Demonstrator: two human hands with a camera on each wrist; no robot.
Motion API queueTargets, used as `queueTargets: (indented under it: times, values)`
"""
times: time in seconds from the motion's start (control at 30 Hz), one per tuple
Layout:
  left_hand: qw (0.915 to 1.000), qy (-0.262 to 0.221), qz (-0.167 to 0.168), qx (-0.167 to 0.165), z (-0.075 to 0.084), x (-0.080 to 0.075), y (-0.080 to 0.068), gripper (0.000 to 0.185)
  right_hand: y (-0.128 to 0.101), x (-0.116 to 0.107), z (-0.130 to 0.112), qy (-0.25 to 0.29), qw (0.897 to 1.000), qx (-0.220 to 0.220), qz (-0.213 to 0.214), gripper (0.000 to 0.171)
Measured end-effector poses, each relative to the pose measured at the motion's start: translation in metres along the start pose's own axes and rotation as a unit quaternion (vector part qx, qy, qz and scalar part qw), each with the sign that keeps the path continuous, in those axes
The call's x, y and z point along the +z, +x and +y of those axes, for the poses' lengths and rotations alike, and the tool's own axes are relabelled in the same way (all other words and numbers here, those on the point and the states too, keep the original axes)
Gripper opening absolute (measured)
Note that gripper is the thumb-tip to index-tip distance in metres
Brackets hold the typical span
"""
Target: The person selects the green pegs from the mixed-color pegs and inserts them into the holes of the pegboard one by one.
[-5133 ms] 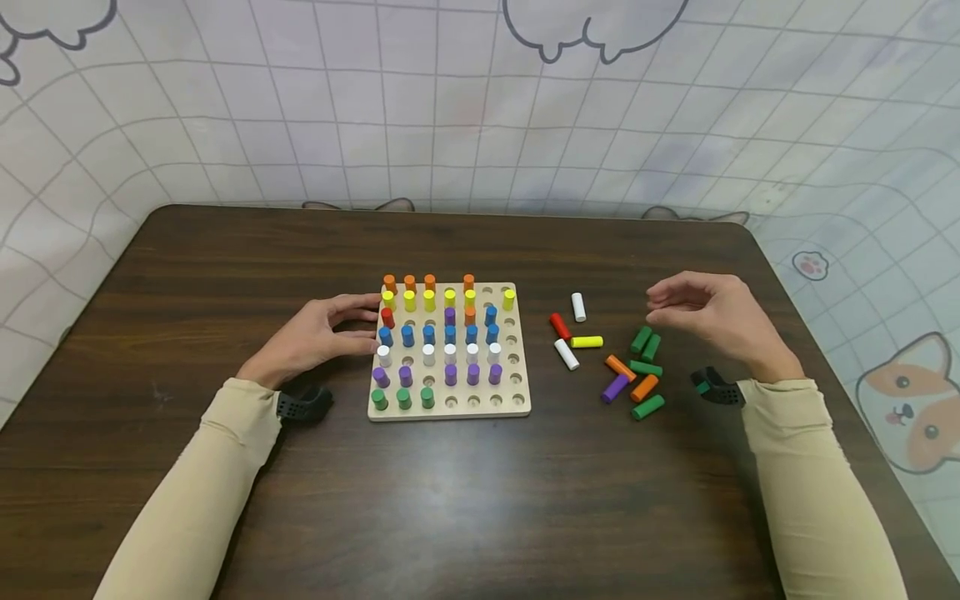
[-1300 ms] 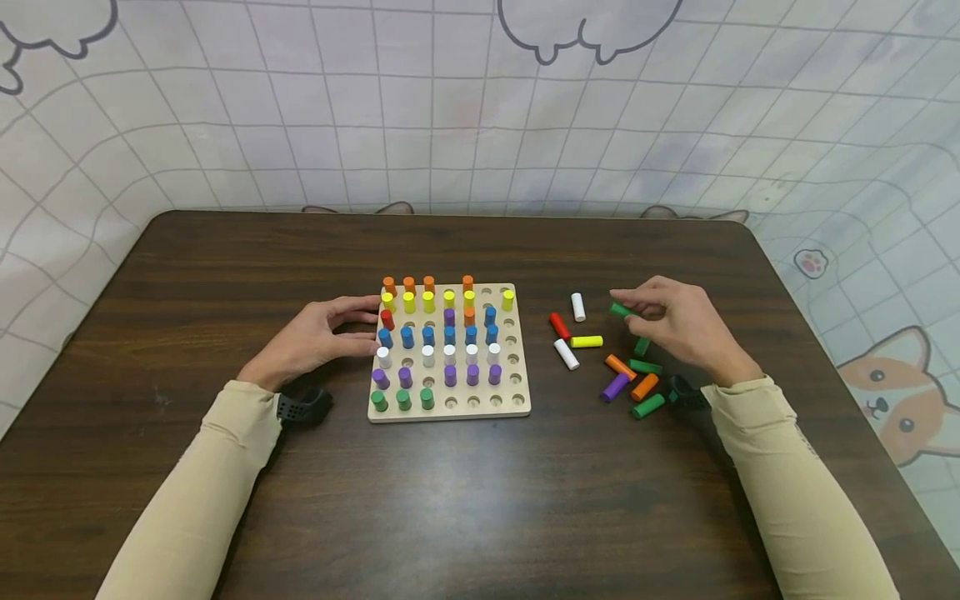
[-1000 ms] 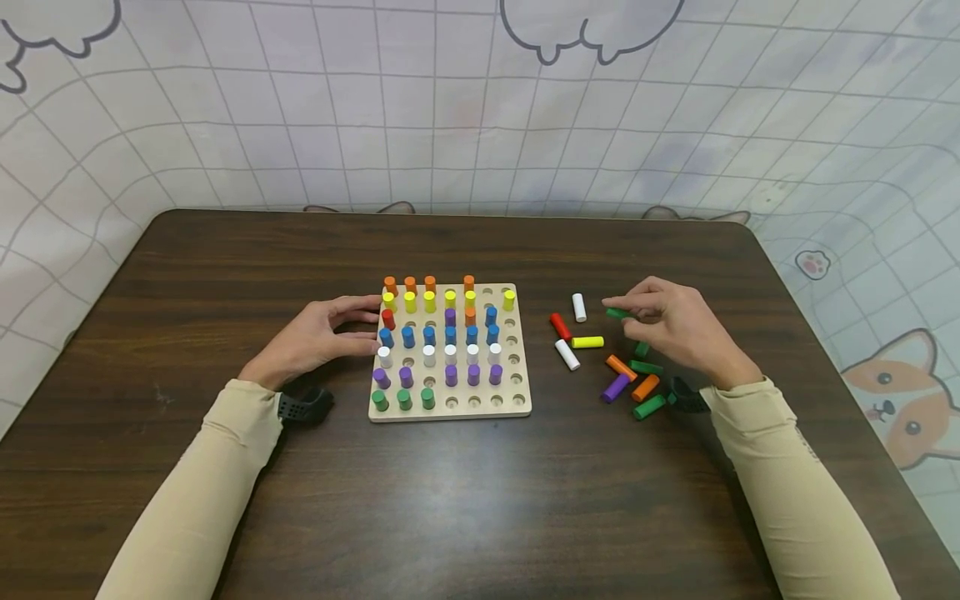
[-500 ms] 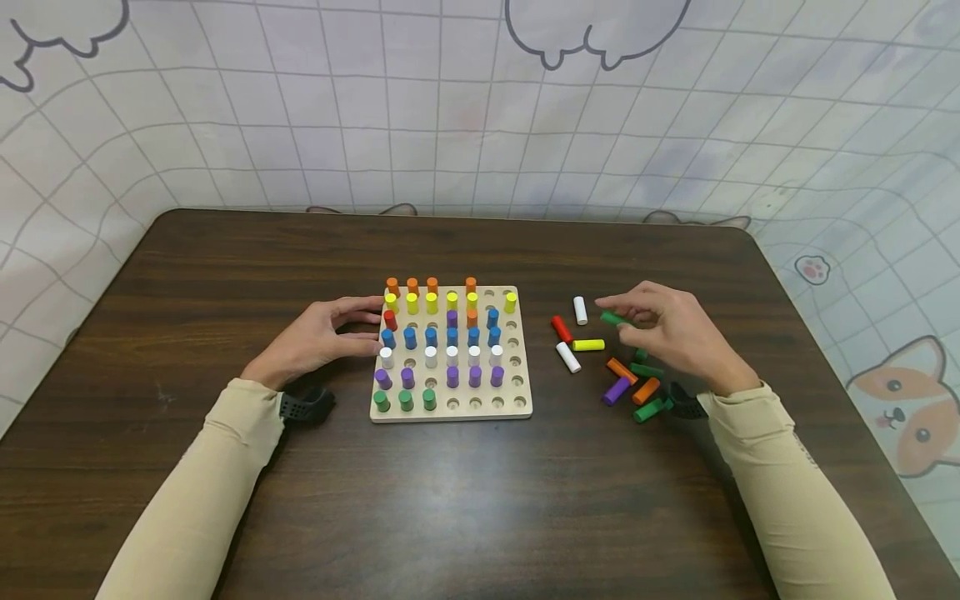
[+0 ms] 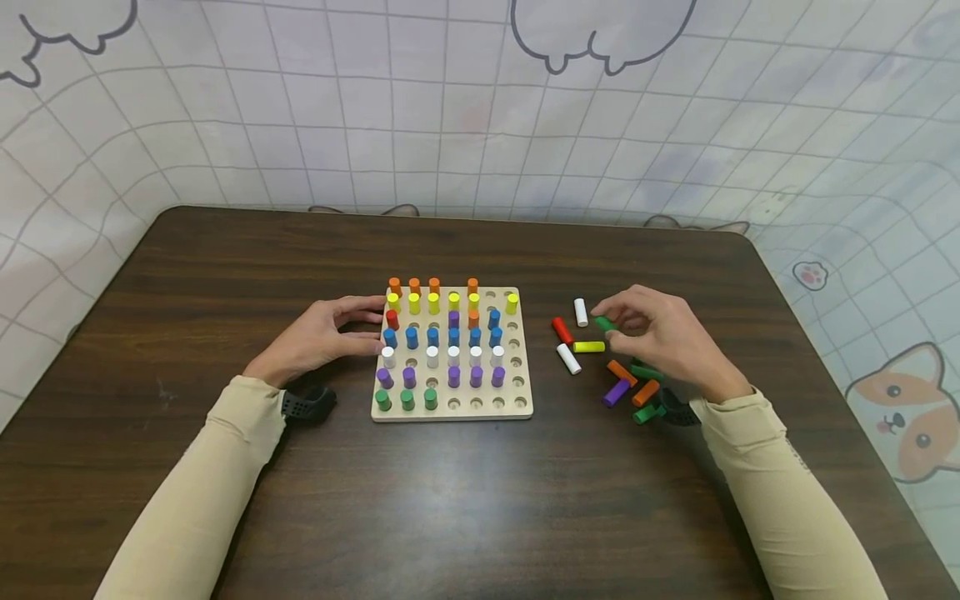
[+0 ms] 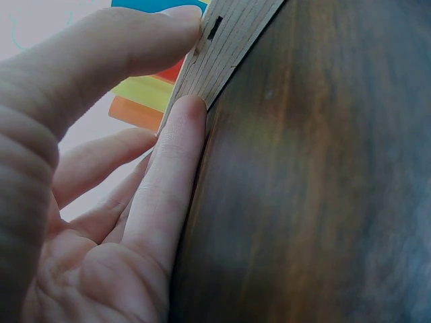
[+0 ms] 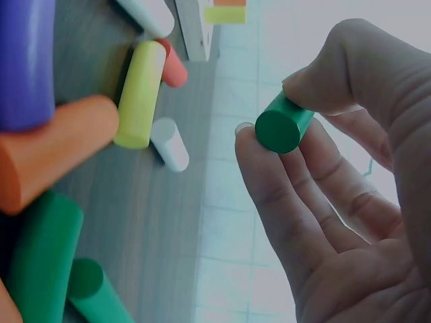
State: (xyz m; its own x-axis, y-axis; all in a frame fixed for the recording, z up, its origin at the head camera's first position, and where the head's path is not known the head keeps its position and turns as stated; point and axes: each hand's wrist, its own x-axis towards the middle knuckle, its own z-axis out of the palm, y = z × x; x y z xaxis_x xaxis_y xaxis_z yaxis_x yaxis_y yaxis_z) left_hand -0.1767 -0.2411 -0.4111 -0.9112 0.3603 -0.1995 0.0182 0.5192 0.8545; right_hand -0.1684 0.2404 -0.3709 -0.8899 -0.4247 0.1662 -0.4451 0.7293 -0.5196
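A wooden pegboard [image 5: 452, 392] carries upright pegs in coloured rows, with several bare holes on its right side. My left hand [image 5: 324, 335] rests at the board's left edge; in the left wrist view its thumb [image 6: 135, 44] and a straight finger [image 6: 168, 175] touch the layered side of the board. Right of the board, my right hand [image 5: 660, 337] pinches a green peg [image 7: 281, 126] between thumb and fingers, raised over the loose pegs. One end of that peg faces the right wrist camera.
Loose pegs lie on the dark wooden table [image 5: 450, 517] right of the board: a red peg [image 5: 562, 330], a yellow peg [image 5: 588, 347], two white ones, a purple peg [image 5: 617, 392], orange and green ones. A patterned white cloth [image 5: 450, 108] hangs behind the table.
Over the last seconds my right hand has taken a green peg from the loose ones, raised it and moved left with it, turning it between the fingers. The left hand stays at the board.
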Motion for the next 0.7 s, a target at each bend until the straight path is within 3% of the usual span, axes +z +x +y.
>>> queueTargets:
  times: [0.37, 0.7]
  values:
    - [1.0000, 0.001, -0.001, 0.002, 0.002, 0.000, -0.001, 0.081, 0.001, 0.007, -0.019, 0.054, 0.998, 0.008, 0.008, 0.029]
    - [1.0000, -0.005, -0.004, 0.007, 0.001, 0.001, 0.000, 0.080, 0.002, 0.020, -0.041, 0.113, 0.993, -0.019, 0.014, 0.030]
